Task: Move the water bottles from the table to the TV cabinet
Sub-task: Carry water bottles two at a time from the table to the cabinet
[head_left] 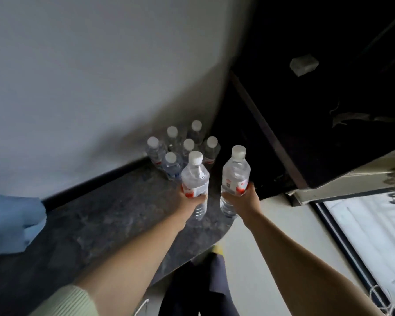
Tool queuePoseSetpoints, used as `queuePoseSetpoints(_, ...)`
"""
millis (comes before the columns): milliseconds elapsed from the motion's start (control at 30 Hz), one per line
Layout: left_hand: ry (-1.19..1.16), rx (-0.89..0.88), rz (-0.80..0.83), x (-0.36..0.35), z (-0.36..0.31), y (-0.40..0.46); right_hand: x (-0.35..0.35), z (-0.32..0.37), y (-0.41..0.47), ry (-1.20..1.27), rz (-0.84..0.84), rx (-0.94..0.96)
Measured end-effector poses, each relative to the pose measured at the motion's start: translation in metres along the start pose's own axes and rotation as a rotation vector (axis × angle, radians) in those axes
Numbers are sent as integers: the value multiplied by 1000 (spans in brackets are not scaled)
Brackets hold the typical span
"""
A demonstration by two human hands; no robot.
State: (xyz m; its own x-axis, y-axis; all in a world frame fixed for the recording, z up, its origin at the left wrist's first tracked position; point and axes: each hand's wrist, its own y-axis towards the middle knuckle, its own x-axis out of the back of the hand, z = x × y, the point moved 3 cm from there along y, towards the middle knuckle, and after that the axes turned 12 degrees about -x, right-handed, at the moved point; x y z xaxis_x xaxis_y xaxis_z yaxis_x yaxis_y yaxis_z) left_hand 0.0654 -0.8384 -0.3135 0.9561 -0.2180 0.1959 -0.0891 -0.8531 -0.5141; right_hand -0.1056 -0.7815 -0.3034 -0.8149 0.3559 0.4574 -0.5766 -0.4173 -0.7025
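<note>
Clear plastic with white caps and red-and-white labels: that is what each hand carries. The left hand (pixel 193 198) has its fingers wrapped round the label band of the left bottle (pixel 195 179), and the right hand (pixel 242 197) grips the right bottle (pixel 235 176) the same way, thumb and fingers curled round its middle. Both bottles stand upright, side by side and slightly apart, with their lower ends showing below the hands.

Taking the cluster of bottles (pixel 183 149) as the landmark: six capped bottles stand packed together on the dark mottled counter (pixel 96 213), at its far end against the pale wall (pixel 100 76). The left bottle is just in front of this cluster, its cap overlapping the nearest ones in the view; whether it touches them cannot be told. The right bottle is to the right of the cluster and a little nearer the person, over the rounded end of the counter.

Further right of the cluster hangs a large dark panel (pixel 328 99). Well to the left of the cluster, a blue cloth-like shape (pixel 12 222) lies at the counter's near-left part. Below the cluster, light floor (pixel 249 258) and dark trouser legs (pixel 205 286) show past the counter edge.
</note>
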Motion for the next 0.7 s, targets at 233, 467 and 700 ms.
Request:
queuePoseSetpoints(233,-105,28,-131,-35,47,49,-40,-15,72,-81,-44,23)
queuePoseSetpoints(467,120,-256,-225,-57,50,90,-69,-17,122,-114,-71,100)
queuePoseSetpoints(700,150,-301,-310,-69,61,106,-85,-23,149,-139,-63,49)
